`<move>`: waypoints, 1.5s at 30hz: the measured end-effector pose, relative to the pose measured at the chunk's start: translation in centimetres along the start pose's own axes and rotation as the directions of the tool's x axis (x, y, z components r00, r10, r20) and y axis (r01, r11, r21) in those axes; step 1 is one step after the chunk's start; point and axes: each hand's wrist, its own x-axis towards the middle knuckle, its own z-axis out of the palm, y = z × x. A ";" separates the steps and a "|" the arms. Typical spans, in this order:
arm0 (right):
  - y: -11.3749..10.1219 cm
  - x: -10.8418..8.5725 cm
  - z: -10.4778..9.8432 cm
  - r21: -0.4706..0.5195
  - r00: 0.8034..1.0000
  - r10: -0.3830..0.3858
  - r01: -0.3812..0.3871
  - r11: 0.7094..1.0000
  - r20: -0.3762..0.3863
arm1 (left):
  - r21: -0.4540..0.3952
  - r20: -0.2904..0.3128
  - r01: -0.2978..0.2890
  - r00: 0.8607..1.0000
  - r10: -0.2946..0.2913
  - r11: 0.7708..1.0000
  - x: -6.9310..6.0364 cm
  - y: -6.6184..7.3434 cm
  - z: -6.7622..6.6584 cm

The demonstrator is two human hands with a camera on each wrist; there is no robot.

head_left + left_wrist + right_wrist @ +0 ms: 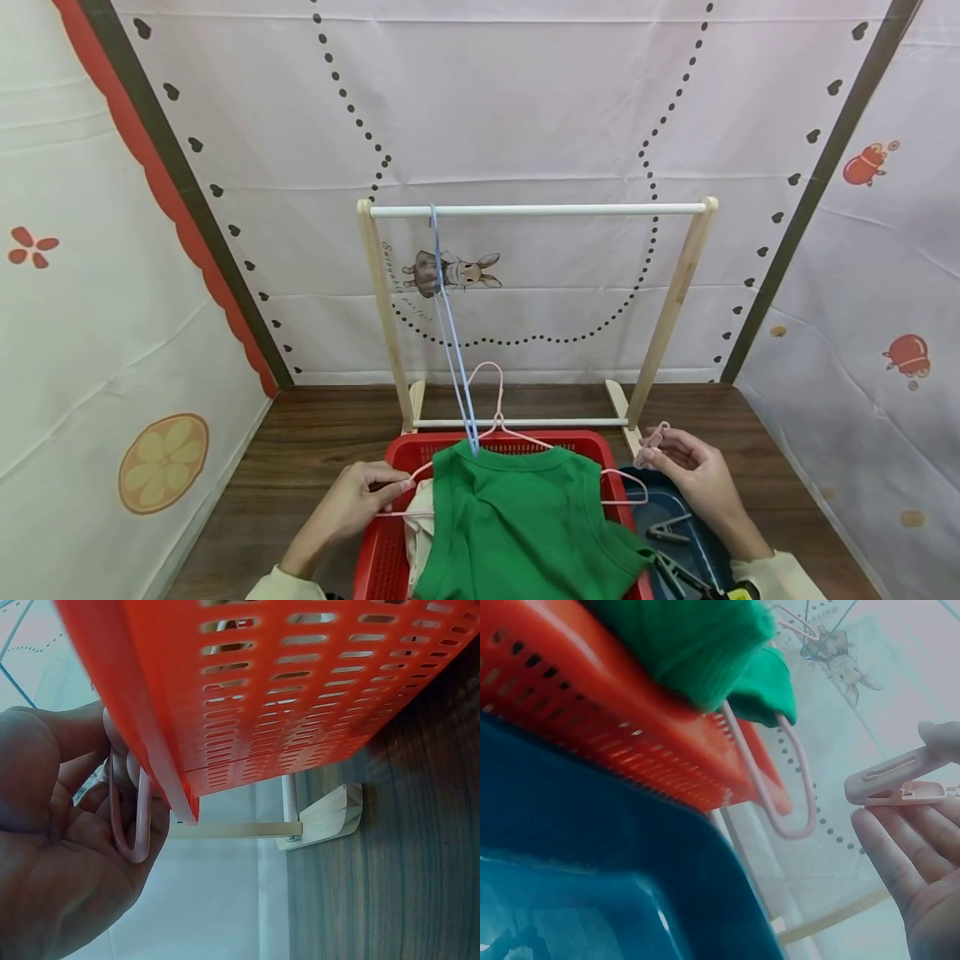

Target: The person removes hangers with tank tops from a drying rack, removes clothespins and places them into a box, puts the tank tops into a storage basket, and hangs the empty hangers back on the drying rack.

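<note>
A green sleeveless top (517, 525) lies over a red basket (378, 550), with a pink hanger (500, 396) through it. The hanger's hook points up beyond the neckline, and its ends stick out at both armholes. My left hand (358, 498) pinches the hanger near its left end; the left wrist view shows that looped end against the palm, beside the basket wall. To the right of the basket, my right hand (697, 479) holds a pink clothespin (889, 774) between thumb and fingers. The clothespin is apart from the top and the hanger's right end (808, 787).
Behind the basket stands a drying rack with a white rod (540, 210), wooden posts and feet. A blue hanger (452, 329) hangs from the rod, its lower end near the neckline. At right, a blue bin (712, 533) holds clothespins (670, 531). Pale cloth (422, 525) lies in the basket.
</note>
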 end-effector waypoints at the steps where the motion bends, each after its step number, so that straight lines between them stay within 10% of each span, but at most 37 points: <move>1: 0.2 -0.1 0.0 0.009 1.000 -0.010 0.010 1.000 0.000 | 0.000 -0.001 0.003 1.000 -0.003 1.000 0.0 0.0 0.0; 45: 3.2 -3.0 -1.4 -0.123 0.989 0.143 -0.138 0.983 0.035 | 0.003 -0.002 0.013 1.000 -0.013 1.000 0.0 0.1 0.0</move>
